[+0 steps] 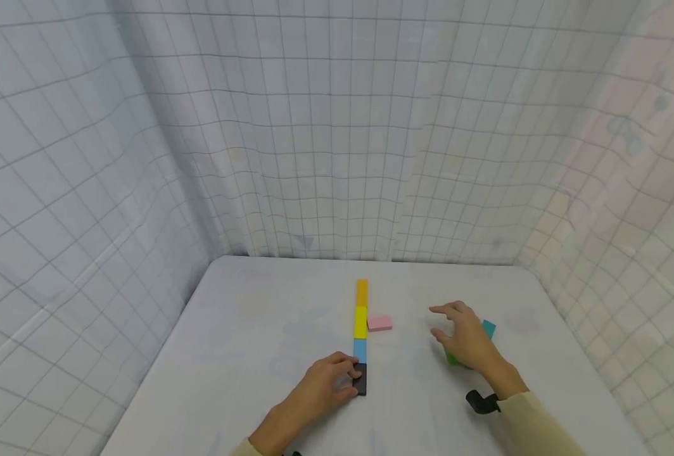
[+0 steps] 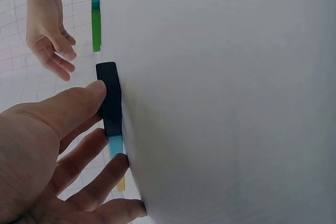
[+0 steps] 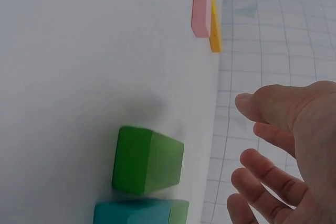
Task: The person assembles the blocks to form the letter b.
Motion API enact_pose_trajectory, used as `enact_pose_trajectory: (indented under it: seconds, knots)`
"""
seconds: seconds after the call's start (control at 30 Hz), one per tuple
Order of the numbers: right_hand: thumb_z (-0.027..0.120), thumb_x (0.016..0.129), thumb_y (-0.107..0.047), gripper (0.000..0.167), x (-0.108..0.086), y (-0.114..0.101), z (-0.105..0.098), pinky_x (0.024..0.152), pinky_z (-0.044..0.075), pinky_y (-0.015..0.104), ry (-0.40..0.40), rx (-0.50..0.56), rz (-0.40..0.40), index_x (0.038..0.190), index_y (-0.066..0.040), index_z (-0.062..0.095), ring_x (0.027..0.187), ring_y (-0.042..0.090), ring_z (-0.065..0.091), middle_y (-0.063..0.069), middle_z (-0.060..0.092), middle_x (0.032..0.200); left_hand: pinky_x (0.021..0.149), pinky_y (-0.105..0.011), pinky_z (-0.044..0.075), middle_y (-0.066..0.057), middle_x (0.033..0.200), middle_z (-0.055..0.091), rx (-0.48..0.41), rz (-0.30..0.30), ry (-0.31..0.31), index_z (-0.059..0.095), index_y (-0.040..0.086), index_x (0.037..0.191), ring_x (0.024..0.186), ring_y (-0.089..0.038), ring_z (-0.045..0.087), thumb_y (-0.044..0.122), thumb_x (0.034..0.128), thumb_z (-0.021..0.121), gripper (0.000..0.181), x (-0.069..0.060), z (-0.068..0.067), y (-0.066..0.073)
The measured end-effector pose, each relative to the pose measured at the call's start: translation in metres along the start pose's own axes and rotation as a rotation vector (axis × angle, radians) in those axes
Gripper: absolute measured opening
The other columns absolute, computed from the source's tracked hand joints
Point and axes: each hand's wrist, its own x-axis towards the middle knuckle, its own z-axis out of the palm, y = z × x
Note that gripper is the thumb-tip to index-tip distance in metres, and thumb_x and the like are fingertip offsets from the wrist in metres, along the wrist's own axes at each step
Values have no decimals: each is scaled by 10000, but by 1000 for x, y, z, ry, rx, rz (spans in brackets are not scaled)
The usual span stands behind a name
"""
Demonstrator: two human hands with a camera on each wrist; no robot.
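Note:
A row of blocks runs away from me on the table: a black block (image 1: 361,380) nearest, then a light blue block (image 1: 360,349), a yellow block (image 1: 360,323) and an orange block (image 1: 362,292). My left hand (image 1: 327,386) pinches the black block, thumb on it in the left wrist view and a finger by the light blue one. A pink block (image 1: 379,323) lies beside the yellow one. My right hand (image 1: 467,335) hovers, fingers spread and holding nothing, above a green block (image 3: 147,160) and a teal block (image 3: 128,212), which it partly hides in the head view.
The white table (image 1: 246,354) ends at a grid-patterned white curtain (image 1: 337,158) at the back and on both sides. A black strap piece (image 1: 481,402) sticks out by my right wrist. Another light green piece (image 3: 179,211) shows beside the teal block.

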Motion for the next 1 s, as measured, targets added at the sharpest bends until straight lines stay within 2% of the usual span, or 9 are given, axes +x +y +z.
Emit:
enact_pose_trajectory:
  seconds: [0.2, 0.33, 0.53, 0.67, 0.7, 0.8, 0.9, 1.0]
  knots:
    - [911, 1002, -71, 474, -10, 13, -13, 1041, 643, 714, 35, -19, 40, 1453, -9, 779, 1280, 533, 710, 314, 715, 1407, 1081, -494, 693, -129, 1457, 782, 8, -2, 1, 846, 103, 1187, 1300, -347, 802, 125, 1002, 940, 208, 2, 2, -1]
    - [916, 1005, -95, 465, -15, 22, -20, 1013, 646, 706, 38, -32, 96, 1442, -7, 784, 1230, 513, 725, 334, 698, 1409, 1083, -487, 694, -123, 1455, 783, 14, -7, 4, 847, 107, 1187, 1303, -344, 801, 118, 999, 941, 210, 3, 1, 0]
    - [903, 1028, -137, 477, -22, 36, -28, 895, 626, 553, 13, -39, 171, 1466, 0, 769, 1112, 397, 701, 330, 681, 1395, 1076, -489, 692, -137, 1439, 786, -4, 1, 5, 843, 96, 1160, 1283, -361, 801, 116, 999, 941, 190, 0, 2, -1]
    - [899, 1040, -173, 484, -25, 43, -29, 833, 570, 426, -11, -43, 201, 1473, -5, 762, 1048, 330, 667, 307, 687, 1350, 1051, -493, 697, -141, 1418, 791, -8, 40, 31, 840, 93, 1154, 1256, -366, 807, 110, 992, 944, 193, 0, 5, -4]
    - [897, 1042, -178, 485, -25, 43, -29, 814, 557, 400, -18, -41, 206, 1474, -6, 761, 1030, 315, 660, 303, 687, 1342, 1023, -470, 703, -141, 1402, 794, 3, 66, 46, 837, 94, 1152, 1234, -353, 812, 107, 991, 944, 194, 0, 7, -8]
    - [890, 1045, -172, 476, -26, 44, -26, 766, 524, 333, -33, -31, 217, 1470, 0, 759, 980, 273, 645, 298, 691, 1317, 1004, -475, 705, -140, 1389, 796, 9, 82, 58, 834, 98, 1143, 1217, -354, 813, 98, 981, 948, 198, 0, 8, -10]
    - [885, 1043, -157, 471, -24, 45, -24, 738, 511, 306, -40, -27, 224, 1466, 9, 759, 949, 244, 638, 309, 692, 1314, 1025, -457, 703, -122, 1400, 796, 9, 54, 42, 836, 107, 1140, 1236, -341, 810, 103, 984, 950, 193, 0, 9, -9]
    - [886, 1043, -150, 473, -20, 47, -21, 746, 529, 325, -47, -29, 229, 1468, 10, 756, 929, 231, 640, 320, 693, 1322, 1070, -477, 695, -109, 1420, 794, 4, 1, 13, 843, 113, 1143, 1270, -341, 805, 112, 984, 953, 194, 1, 5, -4]
